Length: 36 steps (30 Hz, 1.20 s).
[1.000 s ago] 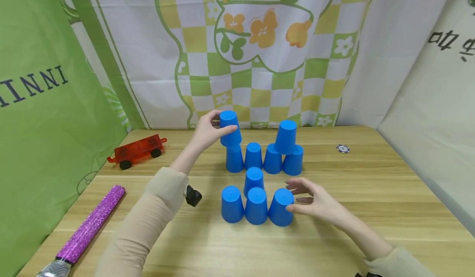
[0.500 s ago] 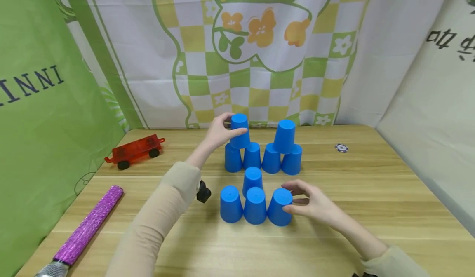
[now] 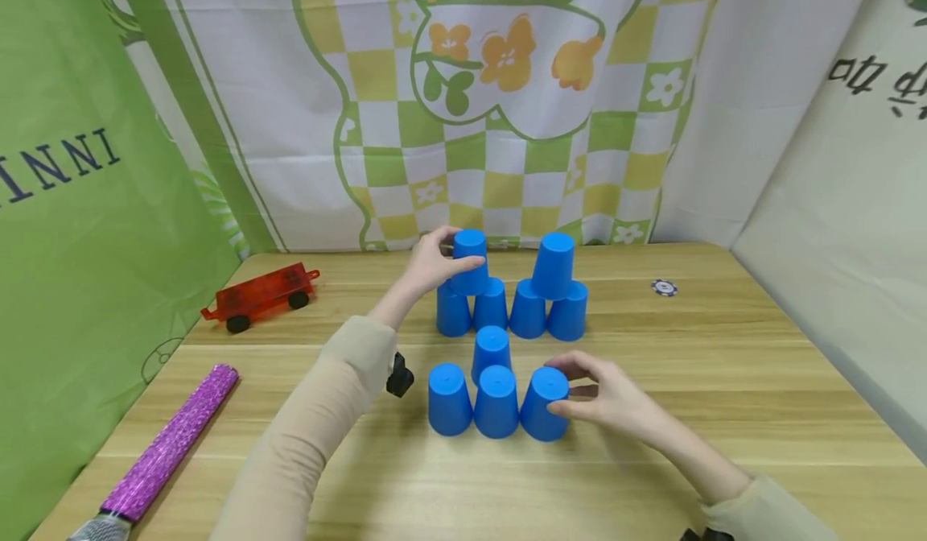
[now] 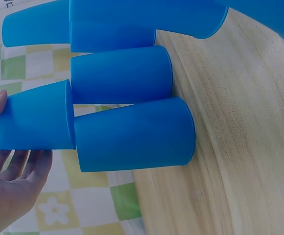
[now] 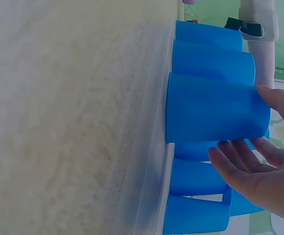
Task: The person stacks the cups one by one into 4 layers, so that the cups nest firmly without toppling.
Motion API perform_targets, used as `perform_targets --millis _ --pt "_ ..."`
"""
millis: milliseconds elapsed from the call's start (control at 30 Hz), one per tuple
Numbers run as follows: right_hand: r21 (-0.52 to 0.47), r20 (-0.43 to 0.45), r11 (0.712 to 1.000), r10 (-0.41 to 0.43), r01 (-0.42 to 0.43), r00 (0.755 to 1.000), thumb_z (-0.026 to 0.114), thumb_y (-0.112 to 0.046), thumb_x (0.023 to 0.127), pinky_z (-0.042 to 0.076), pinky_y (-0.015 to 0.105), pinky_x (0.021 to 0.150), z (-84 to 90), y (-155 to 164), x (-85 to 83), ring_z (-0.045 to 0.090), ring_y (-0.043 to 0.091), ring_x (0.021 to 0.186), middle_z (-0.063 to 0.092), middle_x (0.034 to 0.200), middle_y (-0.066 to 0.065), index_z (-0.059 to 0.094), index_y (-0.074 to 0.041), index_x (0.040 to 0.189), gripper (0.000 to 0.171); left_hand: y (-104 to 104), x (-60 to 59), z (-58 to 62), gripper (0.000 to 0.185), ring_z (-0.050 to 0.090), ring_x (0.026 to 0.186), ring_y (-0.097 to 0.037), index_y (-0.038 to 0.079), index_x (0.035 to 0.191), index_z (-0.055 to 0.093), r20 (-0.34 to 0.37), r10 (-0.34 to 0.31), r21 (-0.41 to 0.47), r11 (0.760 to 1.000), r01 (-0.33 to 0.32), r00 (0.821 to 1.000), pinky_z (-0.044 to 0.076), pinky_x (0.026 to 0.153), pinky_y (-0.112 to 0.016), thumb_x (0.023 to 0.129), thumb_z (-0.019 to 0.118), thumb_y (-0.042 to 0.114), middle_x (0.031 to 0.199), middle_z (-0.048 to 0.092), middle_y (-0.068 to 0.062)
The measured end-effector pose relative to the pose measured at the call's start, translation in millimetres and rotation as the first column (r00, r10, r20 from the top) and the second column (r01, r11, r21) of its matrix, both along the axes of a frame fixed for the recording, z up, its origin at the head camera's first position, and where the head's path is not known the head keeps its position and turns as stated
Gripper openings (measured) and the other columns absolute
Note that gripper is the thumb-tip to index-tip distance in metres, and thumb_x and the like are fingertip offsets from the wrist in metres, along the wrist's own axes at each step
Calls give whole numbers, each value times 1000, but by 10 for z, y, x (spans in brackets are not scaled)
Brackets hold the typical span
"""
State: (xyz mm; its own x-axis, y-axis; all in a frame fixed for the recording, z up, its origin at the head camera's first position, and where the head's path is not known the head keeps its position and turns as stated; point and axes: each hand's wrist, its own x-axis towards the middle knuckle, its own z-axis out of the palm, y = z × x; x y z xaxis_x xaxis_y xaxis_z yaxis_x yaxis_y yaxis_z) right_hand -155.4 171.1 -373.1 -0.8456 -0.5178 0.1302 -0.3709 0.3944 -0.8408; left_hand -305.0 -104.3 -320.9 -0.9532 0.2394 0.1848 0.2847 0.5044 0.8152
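Upside-down, a blue plastic cup (image 3: pixel 470 262) sits at the top of two back-row cups, the left one (image 3: pixel 453 312) and its neighbour (image 3: pixel 490 306). My left hand (image 3: pixel 433 262) grips that upper cup, thumb at the front and fingers round the far side. In the left wrist view the held cup's rim (image 4: pixel 69 115) meets the bases of the lower two. My right hand (image 3: pixel 611 396) holds the rightmost front cup (image 3: pixel 545 406) between thumb and fingers; this cup stands on the table. Beside it are the middle front cup (image 3: pixel 496 402) and the left front cup (image 3: pixel 449 400).
Another blue cup (image 3: pixel 554 266) tops the right back pair (image 3: pixel 568 312). A single cup (image 3: pixel 492 354) stands behind the front row. At left lie a red toy wagon (image 3: pixel 262 296) and a purple glitter microphone (image 3: pixel 170 444); a poker chip (image 3: pixel 664 287) lies at right.
My left hand has moved the upper cup right and lowered it from above the left back cup to over the gap between two cups. My right hand stays at the front cup.
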Motion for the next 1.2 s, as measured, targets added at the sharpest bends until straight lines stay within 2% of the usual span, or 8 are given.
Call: perform_targets --millis 267,633,833,1033,1200 --pt "55 -51 998 -8 11 999 76 -19 79 57 41 80 -12 -35 -14 61 30 99 62 111 17 55 3 118 49 -6 16 2 60 55 116 -30 7 130 49 9 4 7 1000 -4 1000 48 96 -45 82 72 33 127 57 -14" --pt "120 -133 992 -22 38 991 78 -19 76 58 38 77 48 -59 2 62 29 97 63 107 15 57 3 112 46 4 30 -5 63 53 119 -31 7 133 46 16 4 -1 1000 -4 1000 48 97 -46 82 73 32 130 54 -15" --pt "139 -141 986 -69 89 988 77 -17 76 58 38 78 64 -24 -5 62 28 96 64 105 13 57 1 111 44 13 46 -5 63 53 120 -31 7 133 46 22 8 -4 1000 -8 1000 47 98 -46 82 73 32 131 53 -16" --pt "120 -159 982 -127 147 979 76 -16 79 58 40 77 178 107 -43 63 28 94 64 104 15 57 2 110 41 10 40 -9 65 51 121 -31 6 134 44 15 8 -16 1000 -8 1000 46 99 -46 82 73 32 132 52 -16" --pt "105 -153 977 -170 187 974 74 -15 80 58 38 77 329 229 -80 64 28 95 64 104 17 56 5 112 42 -20 58 -15 72 47 127 -32 7 139 38 44 -5 6 1000 5 999 44 103 -46 81 73 31 138 46 -16"
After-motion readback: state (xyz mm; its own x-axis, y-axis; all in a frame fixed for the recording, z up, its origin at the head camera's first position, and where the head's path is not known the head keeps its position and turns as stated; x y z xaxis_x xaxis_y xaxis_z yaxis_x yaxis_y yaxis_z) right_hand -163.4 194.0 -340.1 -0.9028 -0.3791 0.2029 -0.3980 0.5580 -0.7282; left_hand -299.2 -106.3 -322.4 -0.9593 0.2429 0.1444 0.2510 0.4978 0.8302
